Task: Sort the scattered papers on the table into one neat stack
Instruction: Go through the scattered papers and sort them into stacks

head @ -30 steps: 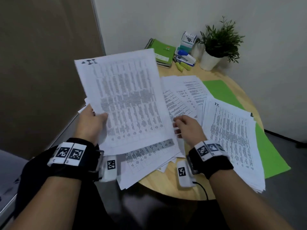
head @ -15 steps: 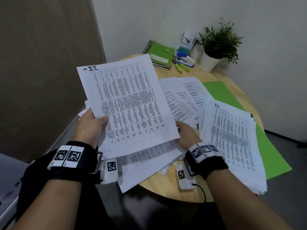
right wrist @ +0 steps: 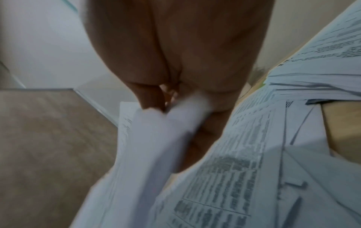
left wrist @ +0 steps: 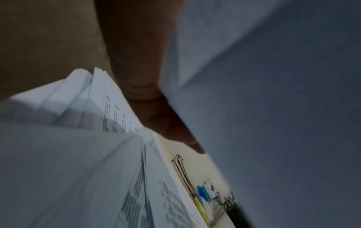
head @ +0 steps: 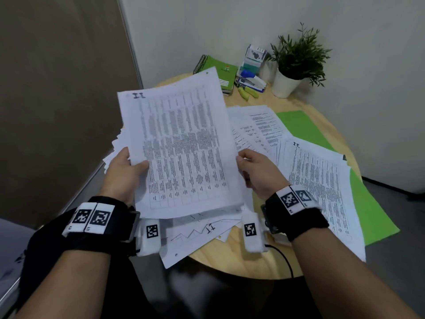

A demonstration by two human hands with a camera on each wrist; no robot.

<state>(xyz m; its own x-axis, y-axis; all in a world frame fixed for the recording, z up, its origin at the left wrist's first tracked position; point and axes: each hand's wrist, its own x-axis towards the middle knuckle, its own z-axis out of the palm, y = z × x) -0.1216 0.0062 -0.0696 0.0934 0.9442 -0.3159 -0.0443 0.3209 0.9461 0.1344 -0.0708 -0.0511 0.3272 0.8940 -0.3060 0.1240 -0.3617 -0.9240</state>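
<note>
I hold a bundle of printed sheets raised above the round wooden table. My left hand grips its left edge, thumb on top, fingers beneath. My right hand pinches the right edge; the right wrist view shows my fingertips closed on the blurred bundle. Loose papers lie under the bundle at the near table edge. More sheets fan out in the middle. A thicker pile sits at the right.
A green folder lies under the right pile. At the back stand a green spiral notebook, a stapler, yellow highlighters, a small box and a potted plant. A brown partition rises at left.
My right hand rose from the papers on the table and took the bundle's right edge. The bundle has turned more upright and moved right, with more sheets in it.
</note>
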